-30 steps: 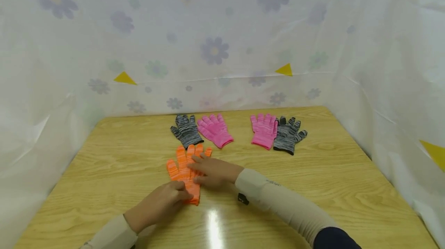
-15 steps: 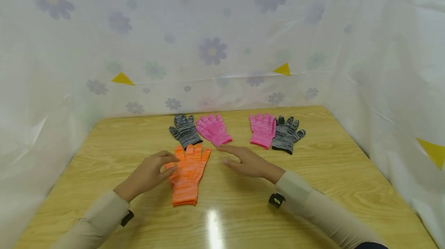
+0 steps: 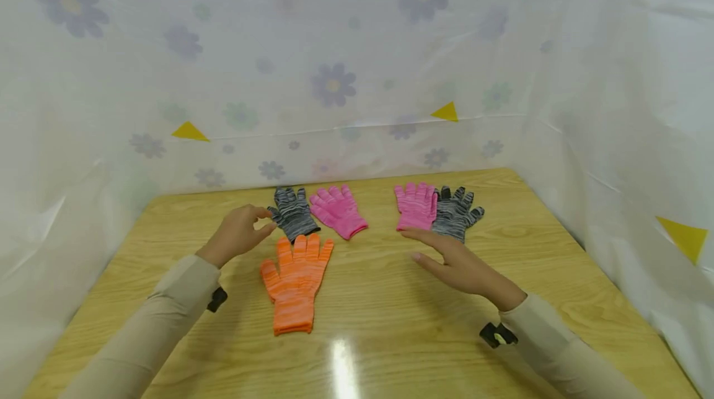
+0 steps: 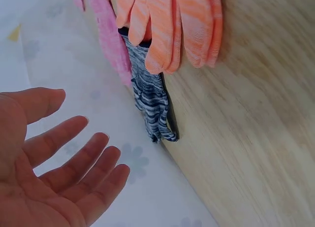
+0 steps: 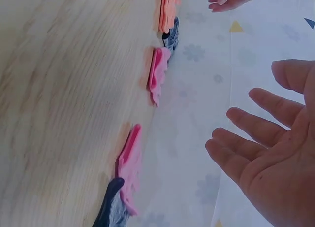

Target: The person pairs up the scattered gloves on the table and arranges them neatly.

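Though the orange gloves (image 3: 295,287) look already stacked, lower centre-left, pink gloves (image 3: 340,214) and gray gloves (image 3: 294,216) lie unpaired mid-frame; left hand (image 3: 237,236) and right hand (image 3: 460,263) hover empty, fingers relaxed.

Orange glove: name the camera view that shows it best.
The head view: the orange glove lies flat there, visible from fingertips to cuff, with no hand covering it. The left wrist view shows fingers close up but crops the cuff; the right wrist view catches only a narrow, foreshortened part at the top edge.
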